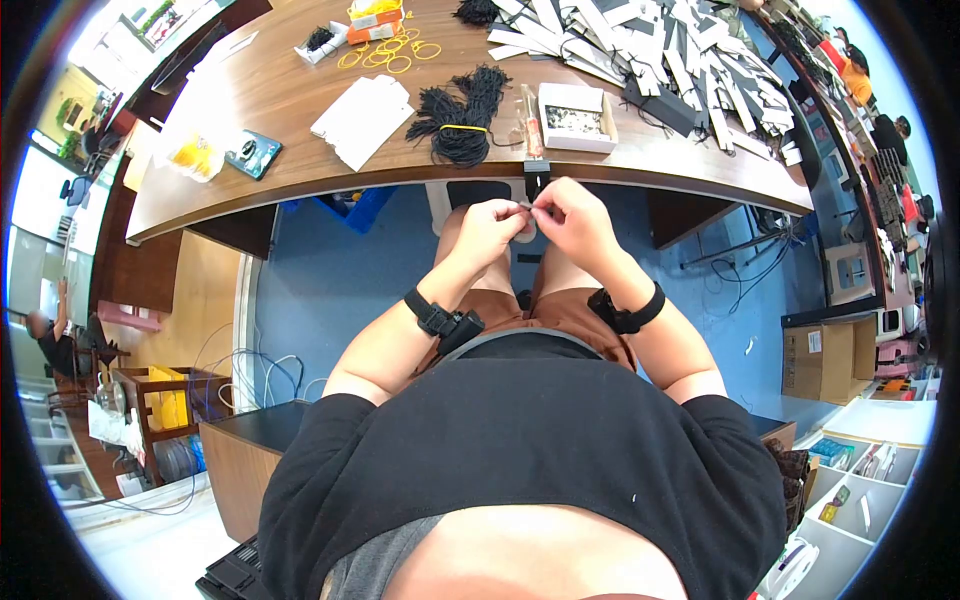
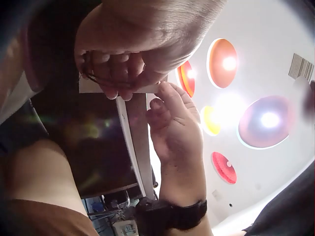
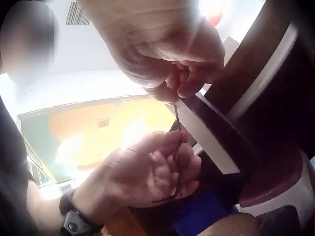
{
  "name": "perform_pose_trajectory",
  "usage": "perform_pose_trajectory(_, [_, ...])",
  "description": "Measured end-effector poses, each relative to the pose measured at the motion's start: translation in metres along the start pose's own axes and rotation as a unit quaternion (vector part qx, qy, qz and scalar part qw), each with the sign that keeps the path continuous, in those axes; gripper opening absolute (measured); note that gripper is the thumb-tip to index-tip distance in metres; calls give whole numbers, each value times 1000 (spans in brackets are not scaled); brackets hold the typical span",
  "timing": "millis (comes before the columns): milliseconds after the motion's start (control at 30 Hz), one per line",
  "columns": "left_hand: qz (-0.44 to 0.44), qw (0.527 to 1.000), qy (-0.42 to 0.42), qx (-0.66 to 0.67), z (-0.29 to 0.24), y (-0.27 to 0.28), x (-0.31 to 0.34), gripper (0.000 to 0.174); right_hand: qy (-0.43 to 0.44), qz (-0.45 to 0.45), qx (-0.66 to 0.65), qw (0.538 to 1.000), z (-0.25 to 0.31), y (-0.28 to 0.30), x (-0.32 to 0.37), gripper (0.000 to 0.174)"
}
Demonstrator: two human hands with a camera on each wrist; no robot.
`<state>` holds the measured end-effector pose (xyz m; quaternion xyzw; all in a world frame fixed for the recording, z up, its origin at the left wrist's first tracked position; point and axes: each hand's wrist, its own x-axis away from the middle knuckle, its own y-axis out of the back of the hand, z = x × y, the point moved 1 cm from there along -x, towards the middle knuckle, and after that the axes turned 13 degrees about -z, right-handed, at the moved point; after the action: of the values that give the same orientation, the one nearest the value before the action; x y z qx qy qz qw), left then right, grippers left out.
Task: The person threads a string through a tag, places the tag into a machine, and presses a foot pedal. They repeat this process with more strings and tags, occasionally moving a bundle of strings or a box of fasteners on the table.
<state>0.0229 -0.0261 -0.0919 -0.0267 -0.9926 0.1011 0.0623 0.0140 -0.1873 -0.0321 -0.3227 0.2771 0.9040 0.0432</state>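
Note:
My left hand [image 1: 488,238] and right hand [image 1: 580,228] meet fingertip to fingertip just in front of the table edge, above the lap. A thin black cord [image 3: 177,118] runs between them in the right wrist view. The left thumb and fingers pinch it, and its tail crosses the curled left fingers. At the upper end, the right thumb and forefinger pinch the cord. Close behind the fingertips, a flat strip with a pale face [image 3: 209,140] slants downward; its upper end is hidden by the right hand. A black piece [image 1: 538,172] sits at the table edge just beyond the hands.
On the wooden table [image 1: 270,110] lie a bundle of black cords [image 1: 460,115], a white box [image 1: 606,142] of small pieces, white sheets [image 1: 360,120], yellow rubber bands [image 1: 400,50] and a heap of black-and-white strips [image 1: 690,70]. A blue bin [image 1: 360,212] is underneath.

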Motion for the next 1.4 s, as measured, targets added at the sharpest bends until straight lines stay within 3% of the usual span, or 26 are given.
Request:
perform_pose_trajectory(67, [10, 999, -20, -28, 4, 5, -1, 13, -25, 41, -18, 999, -5, -2, 9, 12])
perform_pose_trajectory(133, [17, 999, -24, -39, 3, 6, -1, 13, -122, 18, -23, 992, -11, -4, 8, 15])
perform_pose_trajectory(200, [22, 999, -9, -34, -3, 4, 0, 13, -300, 1, -121, 946, -17, -8, -1, 19])
perform_pose_trajectory(267, [12, 997, -18, -73, -4, 4, -1, 12, -354, 0, -261, 898, -25, -13, -4, 17])
perform_pose_trajectory(467, [5, 997, -14, -78, -5, 10, -1, 11, -347, -39, -237, 907, -20, -13, -2, 11])
perform_pose_trajectory(567, [-7, 996, -8, -92, -3, 16, -5, 11, -411, -27, -435, 800, -26, -9, -1, 11])
perform_pose_trajectory(667, [-7, 989, -22, -143, -12, 21, -4, 11, -490, 25, -583, 647, -26, -5, -4, 10])
perform_pose_trajectory(800, [12, 980, -13, -198, -23, 31, -5, 12, -545, -11, -630, 553, -14, 1, -6, 12])
perform_pose_trajectory(900, [24, 977, 11, -212, -35, 31, 0, 12, -526, 27, -688, 499, -22, 0, 1, 14])
perform_pose_trajectory(1000, [31, 979, -10, -204, -40, 27, 2, 13, -472, 125, -682, 545, -22, 2, 5, 26])
perform_pose_trajectory(1033, [33, 980, -23, -197, -41, 24, 2, 14, -430, 142, -586, 672, -22, 1, 5, 39])
perform_pose_trajectory(1133, [15, 995, -16, -94, -46, 10, 6, 15, -355, 184, -366, 840, 0, 5, 3, 46])
perform_pose_trajectory(1200, [35, 997, 69, -18, -37, 9, 2, 14, -238, 195, -184, 934, 15, 2, 5, 48])
perform_pose_trajectory(1300, [40, 977, 190, 93, -32, 6, 2, 13, -78, 64, -46, 994, 12, -10, 11, 35])
perform_pose_trajectory(1400, [53, 949, 267, 161, -41, 1, 6, 12, 15, -10, 68, 998, 13, -8, 10, 23])
